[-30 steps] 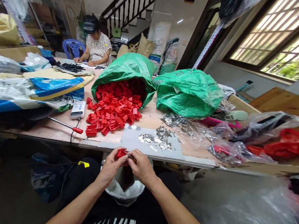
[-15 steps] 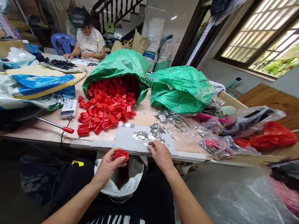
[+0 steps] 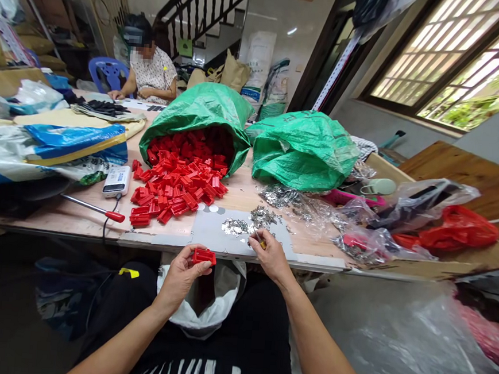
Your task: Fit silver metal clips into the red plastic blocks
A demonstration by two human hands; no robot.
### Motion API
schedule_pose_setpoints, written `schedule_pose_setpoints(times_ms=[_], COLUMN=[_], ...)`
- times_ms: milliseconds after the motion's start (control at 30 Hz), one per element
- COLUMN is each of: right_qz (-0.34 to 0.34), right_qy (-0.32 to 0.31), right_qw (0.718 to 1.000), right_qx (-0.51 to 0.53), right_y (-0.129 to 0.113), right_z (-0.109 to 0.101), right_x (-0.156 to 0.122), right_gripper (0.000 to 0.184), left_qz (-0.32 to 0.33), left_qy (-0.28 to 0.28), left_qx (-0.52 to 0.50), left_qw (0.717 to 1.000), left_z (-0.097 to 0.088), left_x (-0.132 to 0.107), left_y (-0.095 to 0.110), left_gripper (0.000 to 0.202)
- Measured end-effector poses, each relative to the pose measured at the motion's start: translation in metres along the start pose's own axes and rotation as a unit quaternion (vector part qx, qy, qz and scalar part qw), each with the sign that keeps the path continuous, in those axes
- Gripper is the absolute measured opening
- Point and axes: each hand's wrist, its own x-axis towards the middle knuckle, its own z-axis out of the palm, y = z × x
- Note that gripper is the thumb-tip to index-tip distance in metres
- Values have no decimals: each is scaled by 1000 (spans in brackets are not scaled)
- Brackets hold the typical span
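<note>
left hand (image 3: 180,278): is holding a red plastic part (image 3: 204,256) up over the lap, just off the front edge of the bench (image 3: 74,222); its grip is closed on the part, with the fingers behind it and the thumb across its side, apparently keeping its open face turned toward the other hand.
right hand (image 3: 271,258): is hovering over the near edge of a grey board (image 3: 211,236), its grip almost closed; thumb and fingers are pinching a slim metal piece (image 3: 255,235), and a yellow bit beside them is too small to identify.
between the hands: a narrow gap is separating them, and neither hand is touching the other.
grey board: is lying at the bench edge, carrying a heap of small silver metal pieces (image 3: 235,227), seemingly placed there to sit within easy reach of the right hand.
red supply: a pile of red plastic parts (image 3: 175,192) is spilling from a green woven sack (image 3: 197,111), which is lying on its side with its mouth facing the person, probably for easy picking.
around: a red-handled screwdriver (image 3: 113,215) is lying left of the pile, and another person (image 3: 150,72) is working at the far end of the bench.
</note>
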Motion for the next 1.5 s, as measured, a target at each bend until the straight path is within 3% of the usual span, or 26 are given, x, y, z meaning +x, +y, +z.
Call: schedule_pose_setpoints(times_ms=[200, 433, 600, 800, 1067, 1200, 1500], right_qz=[-35, -91, -158, -172, -180, -185, -132], right_qy=[-40, -33, -14, -12, -13, -44, -108], right_qw=[992, 991, 987, 985, 984, 982, 980], right_qx=[114, 89, 28, 0, -11, 1, 106], right_y=[-28, -55, -54, -55, -58, -58, -53], right_z=[18, 33, 37, 35, 34, 36, 38], right_x=[-16, -33, -35, -36, -38, -38, -35], right_gripper=[24, 15, 10, 10, 11, 10, 19], left_qz=[58, 128, 175, 239, 245, 249, 258], left_qy=[-6, 24, 41, 38, 40, 31, 36], left_qx=[50, 168, 258, 316, 316, 318, 304], left_qw=[997, 977, 949, 917, 916, 914, 916], left_z=[11, 10, 11, 12, 10, 12, 13], left_x=[-1, -3, -7, -7, -7, -8, -12], left_y=[5, 7, 12, 16, 16, 17, 12], left_gripper=[40, 37, 34, 33, 32, 31, 31])
